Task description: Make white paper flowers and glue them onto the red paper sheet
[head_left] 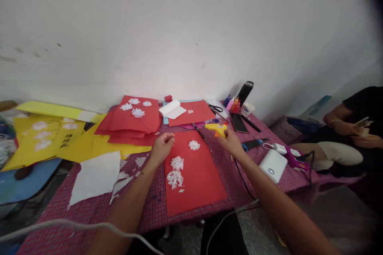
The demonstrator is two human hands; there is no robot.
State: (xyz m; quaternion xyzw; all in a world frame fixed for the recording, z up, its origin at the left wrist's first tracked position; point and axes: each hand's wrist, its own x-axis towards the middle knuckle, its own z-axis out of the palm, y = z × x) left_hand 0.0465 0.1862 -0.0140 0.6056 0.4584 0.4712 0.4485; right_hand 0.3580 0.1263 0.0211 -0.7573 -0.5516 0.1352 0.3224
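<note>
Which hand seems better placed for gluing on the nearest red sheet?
Probably the right hand: it holds the yellow glue gun near the red sheet. The left hand, at its left edge, shows no tool.

Red sheet open right of petal clusters; farther right, black cord, white box obstruct.

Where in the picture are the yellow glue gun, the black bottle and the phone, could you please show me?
Yellow glue gun [215, 127]: head view, on its body.
Black bottle [245, 93]: head view, on its side.
Phone [238, 122]: head view, on its dark face.
</note>
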